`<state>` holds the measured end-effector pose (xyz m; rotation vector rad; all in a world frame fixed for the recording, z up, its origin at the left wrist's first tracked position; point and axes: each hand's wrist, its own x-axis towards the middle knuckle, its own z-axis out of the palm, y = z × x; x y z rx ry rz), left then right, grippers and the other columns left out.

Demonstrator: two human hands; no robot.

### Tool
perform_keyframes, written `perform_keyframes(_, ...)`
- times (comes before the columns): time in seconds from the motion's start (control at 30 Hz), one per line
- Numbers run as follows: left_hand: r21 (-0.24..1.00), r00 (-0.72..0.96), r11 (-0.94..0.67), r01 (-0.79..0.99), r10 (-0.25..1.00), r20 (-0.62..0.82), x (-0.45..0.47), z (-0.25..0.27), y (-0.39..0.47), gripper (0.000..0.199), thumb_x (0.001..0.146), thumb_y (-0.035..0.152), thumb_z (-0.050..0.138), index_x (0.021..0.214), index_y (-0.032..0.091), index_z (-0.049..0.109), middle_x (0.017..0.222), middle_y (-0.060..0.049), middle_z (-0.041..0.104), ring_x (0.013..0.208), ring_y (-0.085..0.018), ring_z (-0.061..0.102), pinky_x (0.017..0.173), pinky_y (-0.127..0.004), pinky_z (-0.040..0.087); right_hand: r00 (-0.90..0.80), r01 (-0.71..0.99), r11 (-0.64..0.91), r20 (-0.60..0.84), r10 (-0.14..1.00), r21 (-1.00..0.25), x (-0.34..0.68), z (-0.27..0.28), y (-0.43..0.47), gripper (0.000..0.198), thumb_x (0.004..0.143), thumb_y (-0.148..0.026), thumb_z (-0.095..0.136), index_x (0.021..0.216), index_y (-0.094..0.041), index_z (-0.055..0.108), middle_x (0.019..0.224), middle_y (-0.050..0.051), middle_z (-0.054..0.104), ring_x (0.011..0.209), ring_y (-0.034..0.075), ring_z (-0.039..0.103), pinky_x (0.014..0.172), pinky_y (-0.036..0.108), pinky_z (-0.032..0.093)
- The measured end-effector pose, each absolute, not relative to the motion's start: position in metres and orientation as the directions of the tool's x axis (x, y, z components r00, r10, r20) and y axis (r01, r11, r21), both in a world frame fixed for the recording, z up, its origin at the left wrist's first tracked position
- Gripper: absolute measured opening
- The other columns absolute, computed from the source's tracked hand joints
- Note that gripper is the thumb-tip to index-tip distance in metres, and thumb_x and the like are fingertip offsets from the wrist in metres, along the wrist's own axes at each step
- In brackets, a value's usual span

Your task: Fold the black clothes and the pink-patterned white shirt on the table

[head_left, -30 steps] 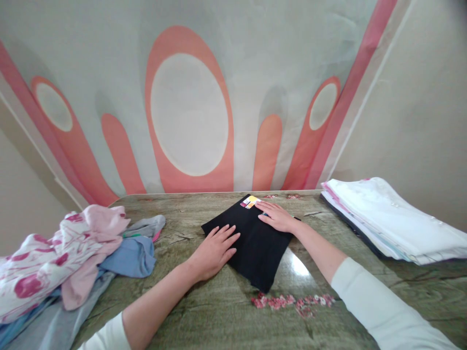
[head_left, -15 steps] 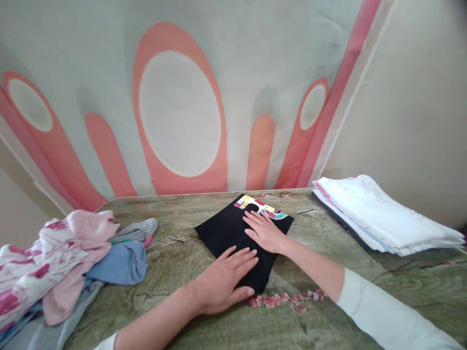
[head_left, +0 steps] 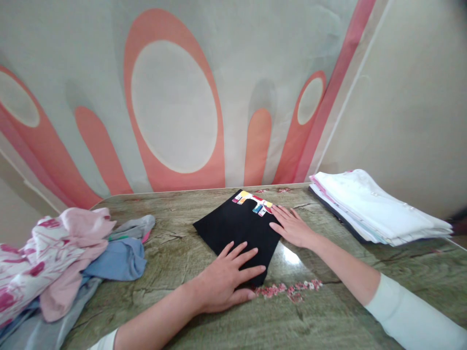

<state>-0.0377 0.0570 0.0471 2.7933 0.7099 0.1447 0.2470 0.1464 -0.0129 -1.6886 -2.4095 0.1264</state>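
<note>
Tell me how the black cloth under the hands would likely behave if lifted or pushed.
The black cloth would probably droop if lifted by one corner, since it lies thin and flat. It looks fairly light, with little visible bulk. Pushed sideways, it may slide, as the table shines with glare.

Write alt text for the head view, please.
Left hand and right hand touch a black cloth with a colourful print on a wood-grain table. A jumbled clothes heap sits at left, a folded stack at right.
</note>
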Motion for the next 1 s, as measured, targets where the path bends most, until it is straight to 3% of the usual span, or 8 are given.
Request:
perform_keyframes(0.1,0.271,0.872,-0.845,0.461,0.488,0.038,-0.036,0.046,0.056,0.053,0.088,0.051,0.043,0.137,0.035,0.032,0.147,-0.002,0.025,0.135,-0.031,0.016,0.106,-0.055,0.015,-0.224,0.950,0.243,0.115,0.968,-0.197,0.269,-0.022,0.164,0.063,0.090,-0.055,0.020,0.143,-0.021,0.023,0.147,0.005,0.025,0.134,0.024,0.020,0.109,0.049,0.014)
perform_keyframes(0.23,0.268,0.865,-0.839,0.474,0.500,0.036,-0.036,0.043,0.057,0.052,0.088,0.053,0.040,0.137,0.034,0.033,0.146,-0.003,0.027,0.135,-0.030,0.016,0.107,-0.055,0.015,-0.218,0.896,0.283,0.217,0.952,-0.343,0.296,-0.027,0.179,0.050,0.090,-0.039,0.025,0.128,-0.018,0.049,0.135,0.007,0.045,0.126,0.022,0.037,0.106,0.043,0.026)
perform_keyframes(0.33,0.255,0.862,-0.837,0.484,0.506,0.028,-0.036,0.040,0.056,0.053,0.089,0.052,0.039,0.137,0.033,0.033,0.146,-0.004,0.026,0.135,-0.030,0.015,0.107,-0.055,0.014,-0.216,0.799,0.329,0.270,0.938,-0.504,0.317,-0.023,0.181,0.043,0.080,-0.025,0.035,0.116,-0.019,0.059,0.122,0.005,0.058,0.114,0.020,0.051,0.101,0.036,0.036)
perform_keyframes(0.4,0.244,0.856,-0.834,0.495,0.516,0.025,-0.036,0.040,0.055,0.052,0.089,0.049,0.040,0.137,0.032,0.032,0.147,-0.004,0.025,0.136,-0.029,0.014,0.107,-0.055,0.013,-0.218,0.764,0.340,0.278,0.936,-0.548,0.326,-0.020,0.179,0.045,0.073,-0.022,0.041,0.114,-0.019,0.060,0.118,0.004,0.060,0.109,0.021,0.054,0.098,0.036,0.039)
perform_keyframes(0.77,0.269,0.887,-0.854,0.445,0.462,-0.001,-0.029,0.047,0.047,0.053,0.092,0.040,0.039,0.140,0.025,0.025,0.147,-0.004,0.023,0.136,-0.023,0.016,0.111,-0.045,0.013,-0.279,0.750,0.453,0.389,0.878,-0.482,0.318,-0.023,0.180,0.027,0.076,-0.029,0.051,0.096,-0.020,0.067,0.106,0.008,0.064,0.099,0.022,0.057,0.093,0.039,0.042)
perform_keyframes(1.0,0.286,0.881,-0.847,0.448,0.473,0.024,-0.029,0.046,0.046,0.053,0.091,0.038,0.041,0.140,0.025,0.027,0.147,-0.004,0.025,0.135,-0.024,0.019,0.110,-0.046,0.014,-0.194,0.805,0.377,0.397,0.897,-0.458,0.307,-0.030,0.181,0.027,0.072,-0.027,0.056,0.096,-0.019,0.066,0.108,0.008,0.063,0.100,0.023,0.057,0.092,0.039,0.042)
